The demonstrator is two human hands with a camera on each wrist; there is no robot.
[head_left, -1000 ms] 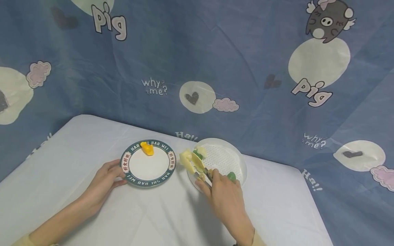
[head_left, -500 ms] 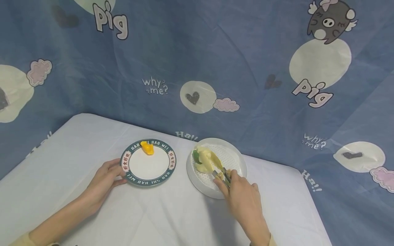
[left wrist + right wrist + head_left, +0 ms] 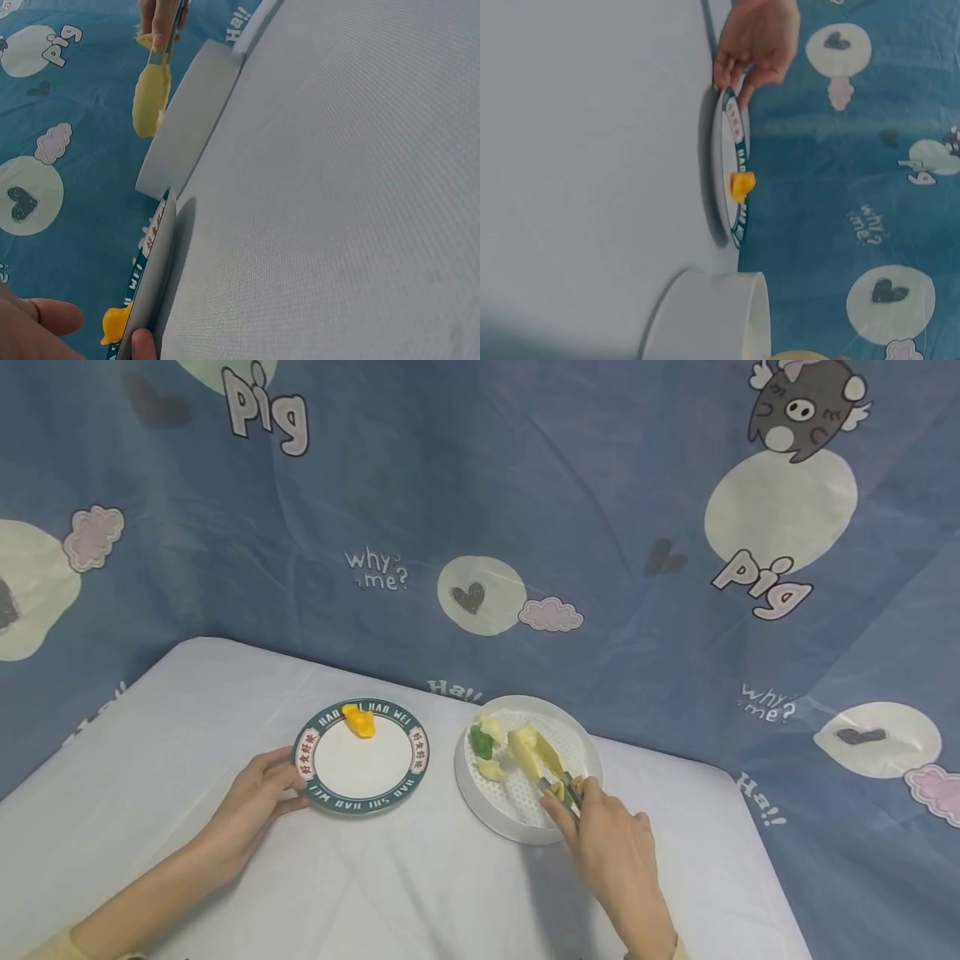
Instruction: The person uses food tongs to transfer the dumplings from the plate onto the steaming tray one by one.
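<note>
My left hand point(image 3: 262, 797) grips the left rim of a round plate point(image 3: 360, 772), white with a dark green lettered border. The left wrist view shows a fingertip under the plate's edge. An orange-yellow piece point(image 3: 360, 722) lies on the plate's far side. My right hand point(image 3: 611, 839) holds tongs point(image 3: 536, 756) with broad yellow tips, low over a round white steamer-like container point(image 3: 510, 831) with a perforated bottom. The tips stand slightly apart; whether anything is between them I cannot tell. Inside, at the left, are a green piece point(image 3: 482, 743) and pale yellow pieces point(image 3: 491, 770).
Both dishes stand on a table with a white cloth point(image 3: 390, 893), the container to the right of the plate with a small gap between. A blue printed curtain point(image 3: 600, 527) hangs behind the table's far edge.
My right hand and the tongs have moved right, from the container's left rim to over its middle. The green and pale pieces at the left are now uncovered. Left hand and plate stay put.
</note>
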